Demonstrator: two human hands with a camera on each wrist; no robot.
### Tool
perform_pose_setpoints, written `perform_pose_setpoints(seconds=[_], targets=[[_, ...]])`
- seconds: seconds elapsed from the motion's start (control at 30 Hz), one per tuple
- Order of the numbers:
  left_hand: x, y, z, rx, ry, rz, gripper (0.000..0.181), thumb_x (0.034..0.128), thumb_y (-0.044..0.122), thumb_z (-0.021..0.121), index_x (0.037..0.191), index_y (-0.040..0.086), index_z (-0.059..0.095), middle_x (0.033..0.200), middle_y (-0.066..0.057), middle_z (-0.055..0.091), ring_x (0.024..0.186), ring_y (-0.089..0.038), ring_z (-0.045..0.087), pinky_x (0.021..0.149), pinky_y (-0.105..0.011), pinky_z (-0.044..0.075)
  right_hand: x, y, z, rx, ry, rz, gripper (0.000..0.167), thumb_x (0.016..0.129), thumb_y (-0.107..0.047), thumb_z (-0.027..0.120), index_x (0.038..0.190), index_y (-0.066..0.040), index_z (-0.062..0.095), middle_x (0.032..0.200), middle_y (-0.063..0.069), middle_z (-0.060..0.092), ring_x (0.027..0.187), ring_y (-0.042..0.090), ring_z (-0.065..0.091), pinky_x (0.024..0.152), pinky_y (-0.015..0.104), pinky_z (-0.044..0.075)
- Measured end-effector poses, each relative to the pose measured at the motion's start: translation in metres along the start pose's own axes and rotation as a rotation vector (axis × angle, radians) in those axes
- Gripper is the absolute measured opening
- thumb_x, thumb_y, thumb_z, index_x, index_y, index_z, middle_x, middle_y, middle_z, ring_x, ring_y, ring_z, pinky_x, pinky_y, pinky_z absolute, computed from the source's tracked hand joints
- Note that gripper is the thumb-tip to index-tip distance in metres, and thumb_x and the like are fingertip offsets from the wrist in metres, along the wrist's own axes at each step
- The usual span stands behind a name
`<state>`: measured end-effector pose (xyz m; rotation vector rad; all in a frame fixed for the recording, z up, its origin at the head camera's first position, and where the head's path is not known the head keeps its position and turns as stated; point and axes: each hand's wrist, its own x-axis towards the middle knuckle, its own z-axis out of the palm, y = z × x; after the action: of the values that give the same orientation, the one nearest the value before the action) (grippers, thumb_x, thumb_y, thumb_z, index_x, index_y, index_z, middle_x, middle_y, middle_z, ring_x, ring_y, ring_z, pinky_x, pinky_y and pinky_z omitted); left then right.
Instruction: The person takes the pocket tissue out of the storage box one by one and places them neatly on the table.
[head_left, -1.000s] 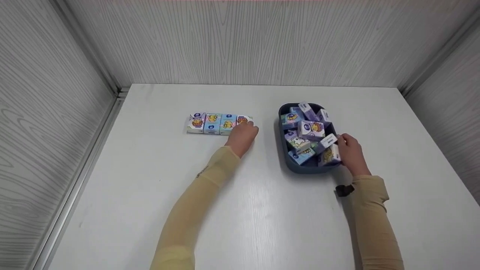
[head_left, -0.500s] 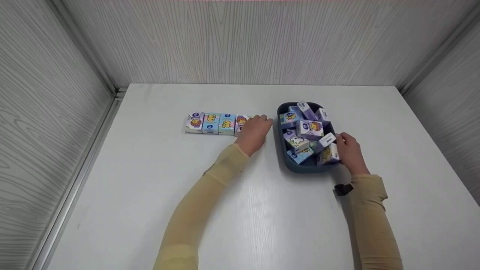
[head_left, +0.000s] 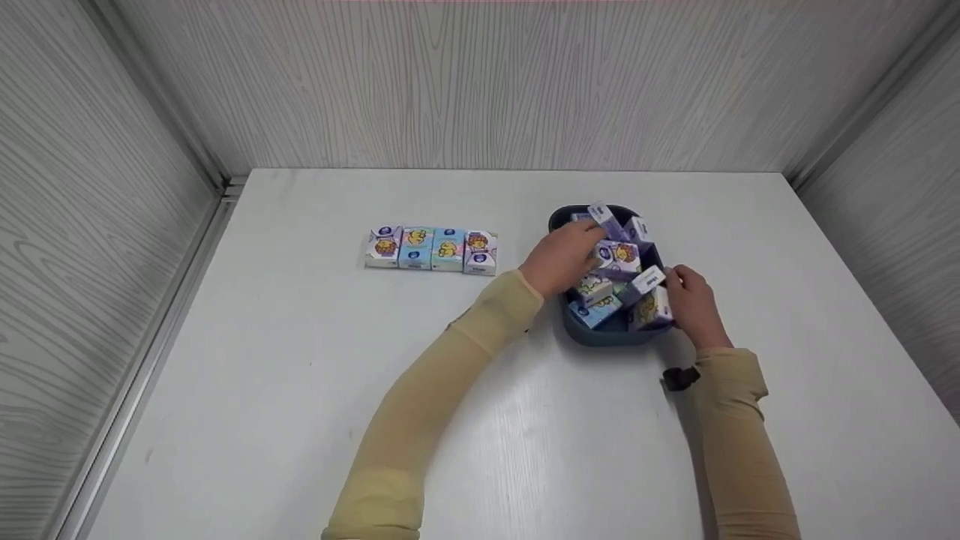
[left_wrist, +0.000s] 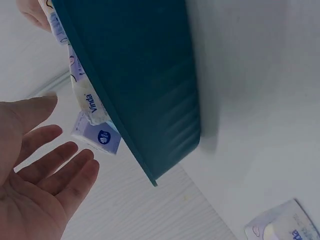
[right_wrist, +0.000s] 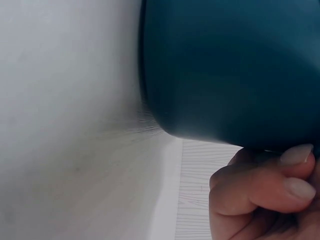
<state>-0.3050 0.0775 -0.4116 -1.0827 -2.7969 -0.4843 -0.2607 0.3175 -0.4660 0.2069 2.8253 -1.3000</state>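
A dark blue-green bin (head_left: 611,339) full of small printed packs (head_left: 618,259) stands right of the middle in the head view. Over its left side is my left hand (head_left: 561,259); in the left wrist view that hand (left_wrist: 42,175) has its fingers spread and holds nothing, beside the bin wall (left_wrist: 140,85) and a lilac pack (left_wrist: 97,134). My right hand (head_left: 697,306) grips the bin's right rim, and the right wrist view shows its curled fingers (right_wrist: 260,190) at the bin's edge (right_wrist: 225,90).
Four-sided packs lie side by side in a short row (head_left: 432,250) on the white table (head_left: 300,337), left of the bin. Wood-grained panels (head_left: 480,82) stand behind the table and on both sides. A small black object (head_left: 681,378) is at the right wrist.
My left hand has left the right end of the pack row and moved right to the bin, uncovering the row's last pack. The right hand stays on the rim.
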Motion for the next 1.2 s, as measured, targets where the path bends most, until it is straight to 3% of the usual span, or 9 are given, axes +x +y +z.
perform_pose_setpoints(seconds=[0.27,0.47,0.73,1.03,1.2], targets=[[0.009,0.005,0.006,-0.016,-0.068,0.009,0.041,0.0953,0.021,0.060,0.133,0.008,0.053,0.133,-0.007,0.051,0.120,-0.018,0.050,0.100,-0.026,0.040,0.002,-0.002,0.002,-0.010,0.003,0.000,0.043,0.103,-0.039,0.030,0.104,-0.002,0.051,0.090,0.015,0.054,0.067,0.020,0.050,0.052,0.031,0.046],[0.013,0.004,0.017,-0.039,-0.060,0.031,0.035,0.0954,0.016,0.059,0.130,0.008,0.056,0.127,-0.008,0.055,0.119,-0.019,0.050,0.102,-0.027,0.037,0.003,0.000,0.002,0.000,0.000,0.008,0.042,0.103,-0.040,0.031,0.102,-0.002,0.051,0.086,0.014,0.053,0.064,0.019,0.050,0.050,0.030,0.046],[0.011,0.006,0.018,-0.060,-0.072,-0.015,0.036,0.0956,0.017,0.059,0.131,0.009,0.056,0.130,-0.008,0.053,0.120,-0.019,0.049,0.103,-0.026,0.036,0.003,0.001,0.001,0.004,-0.003,0.016,0.043,0.103,-0.039,0.031,0.104,-0.002,0.052,0.089,0.015,0.055,0.065,0.019,0.051,0.051,0.030,0.046],[0.006,0.001,0.022,-0.104,0.040,0.019,0.033,0.0882,0.015,0.067,0.120,0.006,0.064,0.113,-0.008,0.062,0.106,-0.020,0.056,0.094,-0.030,0.042,0.002,0.001,0.002,0.001,0.006,-0.004,0.041,0.103,-0.038,0.032,0.101,-0.002,0.052,0.087,0.015,0.054,0.064,0.018,0.050,0.051,0.030,0.045],[-0.001,-0.001,0.020,-0.121,0.093,0.038,0.032,0.0857,0.015,0.069,0.116,0.005,0.066,0.112,-0.007,0.063,0.106,-0.020,0.055,0.094,-0.029,0.041,0.002,0.002,-0.001,0.007,0.001,-0.010,0.040,0.103,-0.038,0.032,0.101,-0.003,0.051,0.086,0.014,0.053,0.060,0.017,0.049,0.049,0.031,0.045]])
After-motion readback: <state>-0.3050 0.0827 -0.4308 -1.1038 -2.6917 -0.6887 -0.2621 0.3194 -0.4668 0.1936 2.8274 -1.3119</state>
